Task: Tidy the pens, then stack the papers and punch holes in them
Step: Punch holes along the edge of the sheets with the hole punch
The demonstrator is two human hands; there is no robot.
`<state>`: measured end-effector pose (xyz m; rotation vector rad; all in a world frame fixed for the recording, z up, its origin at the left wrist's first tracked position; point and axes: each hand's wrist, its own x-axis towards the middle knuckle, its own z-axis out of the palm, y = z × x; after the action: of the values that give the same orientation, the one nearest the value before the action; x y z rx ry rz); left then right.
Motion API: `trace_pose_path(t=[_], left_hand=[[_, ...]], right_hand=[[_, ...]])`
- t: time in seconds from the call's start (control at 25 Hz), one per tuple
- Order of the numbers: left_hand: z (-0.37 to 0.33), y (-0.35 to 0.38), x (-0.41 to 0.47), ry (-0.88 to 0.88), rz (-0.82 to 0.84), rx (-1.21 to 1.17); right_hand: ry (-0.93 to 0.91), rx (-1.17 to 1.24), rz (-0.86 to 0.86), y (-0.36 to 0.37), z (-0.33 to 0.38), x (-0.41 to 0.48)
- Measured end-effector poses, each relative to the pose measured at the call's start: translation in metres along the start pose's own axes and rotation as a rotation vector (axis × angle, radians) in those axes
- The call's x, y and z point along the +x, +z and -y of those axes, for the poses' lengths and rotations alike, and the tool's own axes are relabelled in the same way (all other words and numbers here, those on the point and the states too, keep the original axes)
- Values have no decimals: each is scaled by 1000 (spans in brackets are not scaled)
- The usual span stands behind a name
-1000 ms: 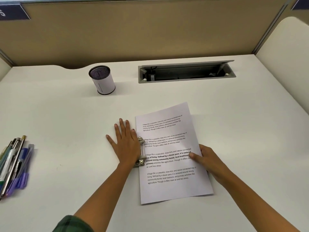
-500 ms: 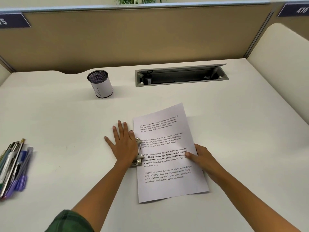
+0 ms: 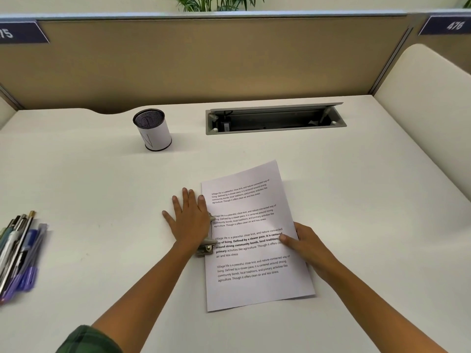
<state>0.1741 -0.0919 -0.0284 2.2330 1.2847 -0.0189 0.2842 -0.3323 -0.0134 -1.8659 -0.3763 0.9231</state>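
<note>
A stack of printed white papers [image 3: 254, 281] lies in the middle of the white desk [image 3: 102, 179]. A grey metal hole punch [image 3: 209, 244] sits on the stack's left edge. My left hand [image 3: 190, 220] lies flat with straight fingers on top of the punch. My right hand [image 3: 305, 247] holds the stack's right edge, thumb on top of the sheet. Several pens [image 3: 19, 250] lie in a bundle at the desk's far left. A mesh pen cup [image 3: 153, 129] wrapped in white paper stands upright at the back, with no pens showing in it.
An open grey cable tray [image 3: 275, 118] is set into the desk at the back right. A tan partition [image 3: 204, 59] closes the back, and a cream side panel [image 3: 428, 103] rises on the right.
The view has tilted up a little, so everything sits lower in the frame. Both hands, the papers and the punch keep their places.
</note>
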Motion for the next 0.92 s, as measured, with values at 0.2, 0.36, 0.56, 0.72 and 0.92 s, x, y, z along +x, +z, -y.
trace_pose_path(t=[0.2,0.36,0.56,0.72,0.92], left_hand=[[5,-24,-19,14,-78,-321],[17,-32,-50,11,-120,-380],[21,-33,-57,-104,-58,-570],[21,-35,-59,-65,-69,-546],[24,-34,-57,-80,-82,-540]], right_hand=[[0,-1,10,-1,0,0],[4,-4,5,-1,0,0],[24,22,24,-2,3,-1],[31,53,53,-7,5,-3],[56,74,63,-18,5,-6]])
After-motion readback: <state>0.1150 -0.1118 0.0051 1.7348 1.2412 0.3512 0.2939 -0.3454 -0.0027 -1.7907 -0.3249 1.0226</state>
